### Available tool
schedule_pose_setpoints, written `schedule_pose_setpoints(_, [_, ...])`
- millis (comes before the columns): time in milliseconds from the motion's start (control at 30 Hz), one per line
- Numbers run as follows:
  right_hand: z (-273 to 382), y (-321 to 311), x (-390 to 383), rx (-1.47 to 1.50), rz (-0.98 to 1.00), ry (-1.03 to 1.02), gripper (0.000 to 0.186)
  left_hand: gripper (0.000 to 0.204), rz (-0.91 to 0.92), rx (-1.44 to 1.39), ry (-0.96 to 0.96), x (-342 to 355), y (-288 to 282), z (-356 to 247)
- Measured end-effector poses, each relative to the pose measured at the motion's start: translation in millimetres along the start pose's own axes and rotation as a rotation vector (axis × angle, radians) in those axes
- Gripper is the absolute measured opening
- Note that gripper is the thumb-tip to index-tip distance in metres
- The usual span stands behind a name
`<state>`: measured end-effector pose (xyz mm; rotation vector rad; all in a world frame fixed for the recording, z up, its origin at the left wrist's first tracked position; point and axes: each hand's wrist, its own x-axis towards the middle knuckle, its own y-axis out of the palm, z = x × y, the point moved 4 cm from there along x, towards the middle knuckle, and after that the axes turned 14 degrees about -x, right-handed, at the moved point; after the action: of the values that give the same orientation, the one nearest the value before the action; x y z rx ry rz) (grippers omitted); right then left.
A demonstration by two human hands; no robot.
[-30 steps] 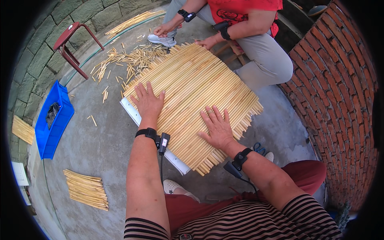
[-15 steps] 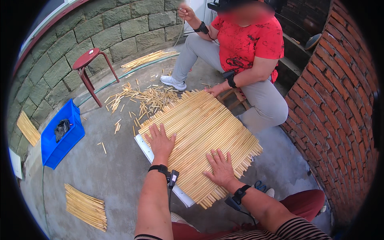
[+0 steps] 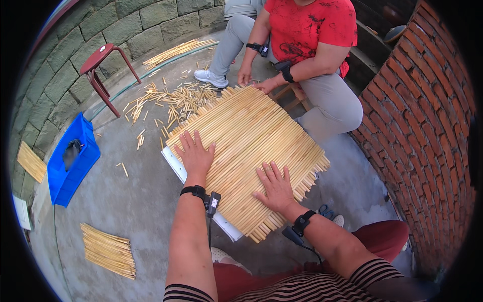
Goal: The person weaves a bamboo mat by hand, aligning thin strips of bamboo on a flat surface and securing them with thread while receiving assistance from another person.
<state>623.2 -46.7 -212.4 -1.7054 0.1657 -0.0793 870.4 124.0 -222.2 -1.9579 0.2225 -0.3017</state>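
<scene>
A mat of pale yellow reed stalks [image 3: 241, 146], laid side by side with uneven ends, lies in front of me on a white board [image 3: 173, 163] whose edge shows along the left side. My left hand [image 3: 196, 157] rests flat on the mat's left part, fingers spread. Flat on its near right part lies my right hand [image 3: 276, 187], fingers also apart. At the far edge, another person's two hands [image 3: 265, 85] touch the stalk ends close together; what their fingers hold is too small to make out.
Cut stalk pieces [image 3: 188, 98] litter the floor beyond the mat. At left stand a blue bin [image 3: 75, 176] and a dark red stool [image 3: 95, 59]. A stalk bundle [image 3: 108, 250] lies near left, and scissors [image 3: 326, 211] lie near my foot. A brick wall [image 3: 417, 136] borders the right.
The other person's raised hand has come down to the mat's far edge beside their other hand. My hands stay flat on the mat; the whole view has shifted slightly.
</scene>
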Motion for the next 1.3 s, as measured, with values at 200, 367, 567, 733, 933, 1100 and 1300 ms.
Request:
schedule_pose_setpoints(200, [-0.4,2.5,0.0,0.03,-0.073,-0.01,0.085,0.085,0.007,-0.001,-0.005,0.5,1.7,1.2])
schedule_pose_setpoints(367, [-1.2,4.3,0.1,0.023,-0.071,-0.005,0.085,0.085,0.016,-0.005,-0.015,0.2,0.1,-0.3])
schedule_pose_setpoints(567, [-1.0,4.6,0.5,0.03,-0.06,-0.004,0.085,0.085,0.043,0.001,-0.031,1.1,-1.6,-1.7])
schedule_pose_setpoints(733, [-0.9,4.0,0.1,0.038,-0.057,-0.004,0.085,0.085,0.045,0.02,-0.031,1.2,-0.8,-2.0])
schedule_pose_setpoints(933, [-0.3,3.6,0.4,0.026,-0.051,-0.004,0.085,0.085,0.052,-0.011,-0.036,0.8,-3.3,-1.9])
schedule_pose_setpoints(1100, [-0.1,1.8,1.0,0.019,-0.031,-0.006,0.086,0.086,0.069,-0.026,-0.055,0.8,-5.1,-3.0])
schedule_pose_setpoints(1300, [0.1,-0.2,2.1,0.003,0.061,0.008,0.087,0.085,0.079,-0.023,-0.057,1.1,-5.0,-3.4])
